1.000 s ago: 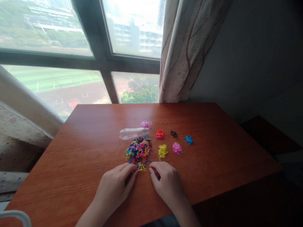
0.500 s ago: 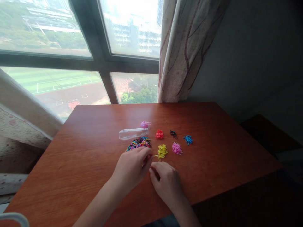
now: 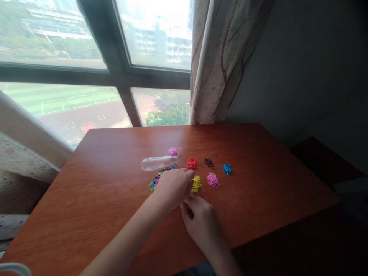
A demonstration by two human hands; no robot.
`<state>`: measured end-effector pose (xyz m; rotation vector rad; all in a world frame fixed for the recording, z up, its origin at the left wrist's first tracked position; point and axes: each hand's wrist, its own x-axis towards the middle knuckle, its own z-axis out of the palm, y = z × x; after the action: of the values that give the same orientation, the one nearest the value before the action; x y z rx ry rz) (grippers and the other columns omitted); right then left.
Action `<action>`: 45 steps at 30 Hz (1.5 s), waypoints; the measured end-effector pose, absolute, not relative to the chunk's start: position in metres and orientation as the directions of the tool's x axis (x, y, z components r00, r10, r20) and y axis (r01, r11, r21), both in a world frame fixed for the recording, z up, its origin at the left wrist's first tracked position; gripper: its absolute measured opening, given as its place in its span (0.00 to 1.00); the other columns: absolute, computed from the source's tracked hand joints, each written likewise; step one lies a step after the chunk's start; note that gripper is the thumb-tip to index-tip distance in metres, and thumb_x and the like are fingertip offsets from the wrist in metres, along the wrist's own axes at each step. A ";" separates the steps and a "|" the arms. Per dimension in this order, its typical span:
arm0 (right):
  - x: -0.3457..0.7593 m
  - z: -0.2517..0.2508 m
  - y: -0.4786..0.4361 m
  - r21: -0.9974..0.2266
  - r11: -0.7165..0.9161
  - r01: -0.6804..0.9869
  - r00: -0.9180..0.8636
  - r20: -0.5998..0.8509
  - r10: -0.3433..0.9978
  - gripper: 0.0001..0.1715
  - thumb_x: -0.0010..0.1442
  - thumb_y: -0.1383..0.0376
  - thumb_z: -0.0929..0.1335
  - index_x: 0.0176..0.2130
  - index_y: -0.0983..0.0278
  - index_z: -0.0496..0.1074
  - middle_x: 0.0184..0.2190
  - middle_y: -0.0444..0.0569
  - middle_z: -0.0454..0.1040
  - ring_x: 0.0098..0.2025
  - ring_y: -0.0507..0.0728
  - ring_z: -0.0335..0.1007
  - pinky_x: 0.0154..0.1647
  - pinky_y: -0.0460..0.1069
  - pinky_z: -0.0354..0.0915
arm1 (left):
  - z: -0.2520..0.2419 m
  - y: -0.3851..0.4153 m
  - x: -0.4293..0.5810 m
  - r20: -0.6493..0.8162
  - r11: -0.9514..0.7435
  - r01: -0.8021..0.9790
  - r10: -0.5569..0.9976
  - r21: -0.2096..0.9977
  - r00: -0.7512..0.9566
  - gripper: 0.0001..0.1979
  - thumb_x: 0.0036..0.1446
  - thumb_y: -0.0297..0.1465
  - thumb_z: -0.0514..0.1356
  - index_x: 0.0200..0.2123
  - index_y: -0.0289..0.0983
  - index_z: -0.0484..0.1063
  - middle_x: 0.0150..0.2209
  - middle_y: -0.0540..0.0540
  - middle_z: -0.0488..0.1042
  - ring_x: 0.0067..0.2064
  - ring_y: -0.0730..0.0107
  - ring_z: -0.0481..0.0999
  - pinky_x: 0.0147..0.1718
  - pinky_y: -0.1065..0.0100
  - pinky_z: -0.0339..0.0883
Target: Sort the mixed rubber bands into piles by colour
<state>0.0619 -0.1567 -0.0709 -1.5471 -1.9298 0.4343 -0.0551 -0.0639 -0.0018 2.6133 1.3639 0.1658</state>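
My left hand reaches forward over the mixed pile of coloured rubber bands, its fingers pinched together at the edge of the yellow pile; what they pinch is too small to name. My right hand rests curled on the wooden table just behind it, fingers closed. Small sorted piles lie beyond: red, black, blue and pink. A clear plastic bottle with a pink cap lies on its side behind the mixed pile.
A large window and a patterned curtain stand behind the table. A dark wall fills the right. A lower dark surface sits past the table's right edge. A pale curved rim shows at the bottom left.
My left hand has moved forward and to the right, from the near edge of the mixed pile across it to the yellow pile. My right hand has stayed in place.
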 end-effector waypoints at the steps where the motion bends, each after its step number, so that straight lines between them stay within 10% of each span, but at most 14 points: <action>1: 0.062 -0.071 -0.157 -0.616 0.254 0.745 -0.104 0.269 0.958 0.09 0.62 0.70 0.63 0.32 0.60 0.71 0.29 0.44 0.75 0.32 0.54 0.71 0.34 0.46 0.55 | 0.000 -0.066 -0.060 0.015 -0.549 0.806 0.828 0.220 0.560 0.08 0.62 0.29 0.53 0.32 0.39 0.72 0.34 0.46 0.80 0.34 0.61 0.80 0.27 0.69 0.62; 20: 0.054 -0.064 -0.149 -0.535 0.156 0.830 -0.043 0.217 0.975 0.07 0.62 0.70 0.66 0.38 0.59 0.73 0.28 0.43 0.76 0.30 0.54 0.72 0.31 0.47 0.54 | -0.044 -0.144 -0.145 0.164 -0.374 0.669 0.920 0.642 0.357 0.09 0.64 0.32 0.54 0.38 0.40 0.74 0.29 0.51 0.77 0.27 0.73 0.74 0.28 0.74 0.65; 36: 0.092 -0.065 -0.151 -0.677 0.136 0.724 0.109 0.306 0.946 0.12 0.65 0.62 0.63 0.35 0.61 0.75 0.27 0.45 0.76 0.26 0.53 0.71 0.30 0.45 0.62 | -0.052 -0.148 -0.141 0.139 -0.387 0.746 0.917 0.542 0.375 0.09 0.64 0.31 0.52 0.36 0.41 0.73 0.33 0.50 0.79 0.33 0.69 0.79 0.31 0.72 0.67; 45: 0.197 -0.066 -0.107 -0.530 -0.168 0.831 0.387 0.335 0.859 0.21 0.61 0.50 0.63 0.35 0.62 0.77 0.24 0.49 0.75 0.25 0.56 0.70 0.29 0.48 0.60 | -0.053 -0.147 -0.141 0.137 -0.406 0.750 0.908 0.523 0.396 0.09 0.64 0.31 0.52 0.37 0.42 0.72 0.35 0.50 0.80 0.34 0.69 0.79 0.31 0.72 0.67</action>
<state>0.1974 -0.1067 -0.0660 -1.9964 -1.4462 0.0548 -0.1409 -0.1474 -0.0526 2.2806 1.4308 0.5767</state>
